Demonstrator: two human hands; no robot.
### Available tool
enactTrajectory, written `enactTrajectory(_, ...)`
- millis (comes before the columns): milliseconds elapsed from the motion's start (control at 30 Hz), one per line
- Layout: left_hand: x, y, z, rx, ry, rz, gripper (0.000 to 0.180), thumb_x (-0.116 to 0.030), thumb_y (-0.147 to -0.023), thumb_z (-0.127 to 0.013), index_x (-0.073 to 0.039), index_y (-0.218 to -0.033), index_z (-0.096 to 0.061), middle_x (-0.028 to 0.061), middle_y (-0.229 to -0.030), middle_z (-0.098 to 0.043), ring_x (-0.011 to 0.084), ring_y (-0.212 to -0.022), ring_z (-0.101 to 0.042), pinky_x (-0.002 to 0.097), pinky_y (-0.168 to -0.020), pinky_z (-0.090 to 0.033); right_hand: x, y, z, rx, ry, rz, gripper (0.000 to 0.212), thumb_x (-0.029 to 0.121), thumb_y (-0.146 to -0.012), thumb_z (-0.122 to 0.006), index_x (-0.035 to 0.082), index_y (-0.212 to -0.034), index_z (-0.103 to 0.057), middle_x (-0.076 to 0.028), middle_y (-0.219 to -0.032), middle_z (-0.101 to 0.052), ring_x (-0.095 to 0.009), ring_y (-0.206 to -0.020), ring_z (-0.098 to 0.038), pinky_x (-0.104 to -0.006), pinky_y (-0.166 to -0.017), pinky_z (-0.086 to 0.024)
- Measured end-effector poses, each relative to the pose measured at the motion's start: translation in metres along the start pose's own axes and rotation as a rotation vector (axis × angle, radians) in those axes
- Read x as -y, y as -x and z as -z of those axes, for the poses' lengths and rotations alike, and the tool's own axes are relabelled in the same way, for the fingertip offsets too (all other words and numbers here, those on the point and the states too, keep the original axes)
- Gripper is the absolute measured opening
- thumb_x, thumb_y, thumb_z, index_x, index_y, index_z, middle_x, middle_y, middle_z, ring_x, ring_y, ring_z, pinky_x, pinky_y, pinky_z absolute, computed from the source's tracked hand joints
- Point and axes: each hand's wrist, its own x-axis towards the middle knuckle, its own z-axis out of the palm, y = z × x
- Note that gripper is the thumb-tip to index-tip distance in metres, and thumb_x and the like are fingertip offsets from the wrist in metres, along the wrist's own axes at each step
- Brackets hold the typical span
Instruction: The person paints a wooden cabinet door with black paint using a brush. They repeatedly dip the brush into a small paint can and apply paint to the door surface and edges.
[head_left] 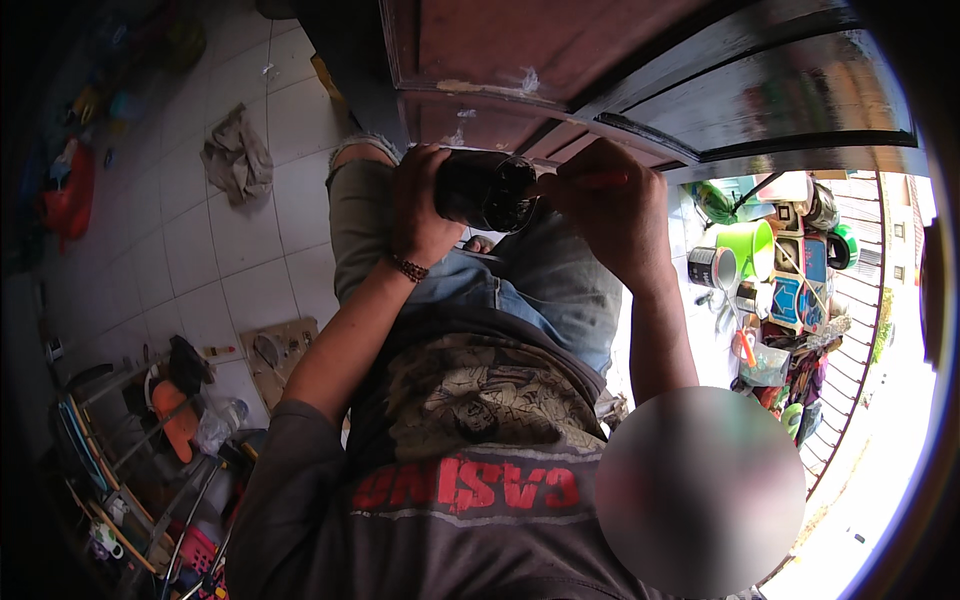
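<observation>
My left hand (425, 205) is wrapped round a dark cup (465, 188), tilted with its rim toward the right; glossy black paint (508, 200) shows inside. Close to that rim, my right hand (610, 205) grips a paintbrush by its red handle (603, 180). Its bristle end is too dark to make out against the cup's mouth. Just beyond both hands stands a panelled door (490, 50). Much of it is reddish brown with pale scuffs, while the panel at the right (820, 95) is shiny black.
A grey rag (238, 155) lies on the white floor tiles (235, 235) at the left. Metal racks with clutter (150, 480) fill the lower left. To the right are an opened tin (712, 267), a lime-green bucket (750, 245), boxes (790, 300) and a barred railing (865, 330).
</observation>
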Motion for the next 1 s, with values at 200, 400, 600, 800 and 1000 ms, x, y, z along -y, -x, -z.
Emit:
enactTrajectory(200,-0.003,-0.001,0.001,-0.012,0.007,0.001,0.068,-0.006,-0.066,-0.080,-0.004,-0.128,-0.052,0.0187,-0.126,-0.055,0.0402,-0.120,-0.053,0.0487,-0.103,-0.041,-0.018,-0.007,-0.005,0.314,-0.056,0.336,0.012,-0.001,-0.076,-0.075,0.003,-0.087,-0.072,-0.009,-0.083,-0.073,-0.017,-0.075,-0.072,-0.0310,-0.068,-0.057)
enactTrajectory(400,-0.002,-0.002,0.002,-0.018,-0.012,-0.005,0.067,-0.003,-0.065,-0.079,-0.003,-0.126,-0.053,0.0184,-0.122,-0.058,0.0404,-0.116,-0.055,0.0480,-0.101,-0.043,-0.017,-0.011,0.013,0.432,-0.105,0.273,0.015,-0.005,-0.070,-0.070,0.001,-0.083,-0.073,-0.011,-0.081,-0.073,-0.023,-0.074,-0.073,-0.0355,-0.066,-0.058)
enactTrajectory(600,0.004,-0.004,-0.001,-0.038,0.179,0.086,0.069,-0.006,-0.063,-0.083,-0.002,-0.125,-0.052,0.0189,-0.117,-0.058,0.0400,-0.111,-0.056,0.0462,-0.099,-0.045,-0.049,-0.008,0.030,0.143,-0.817,-0.229,0.012,0.002,-0.083,-0.067,-0.001,-0.094,-0.061,-0.016,-0.089,-0.073,-0.023,-0.076,-0.072,-0.0300,-0.067,-0.055)
enactTrajectory(800,0.011,0.005,-0.009,-0.018,0.356,0.152,0.071,-0.011,-0.064,-0.086,-0.002,-0.125,-0.052,0.0166,-0.117,-0.058,0.0352,-0.111,-0.058,0.0432,-0.098,-0.045,-0.099,0.025,-0.004,-0.102,-1.667,-0.638,0.015,0.018,-0.095,-0.066,0.006,-0.103,-0.064,-0.009,-0.104,-0.065,-0.019,-0.087,-0.065,-0.0220,-0.068,-0.052)
enactTrajectory(1000,0.008,-0.001,-0.013,0.114,0.376,0.163,0.069,-0.011,-0.066,-0.084,-0.003,-0.127,-0.053,0.0128,-0.117,-0.061,0.0269,-0.112,-0.061,0.0400,-0.100,-0.047,-0.111,0.029,0.000,-0.278,-1.891,-0.434,0.011,0.006,-0.094,-0.059,0.000,-0.103,-0.061,-0.015,-0.102,-0.067,-0.027,-0.097,-0.067,-0.0289,-0.085,-0.059)
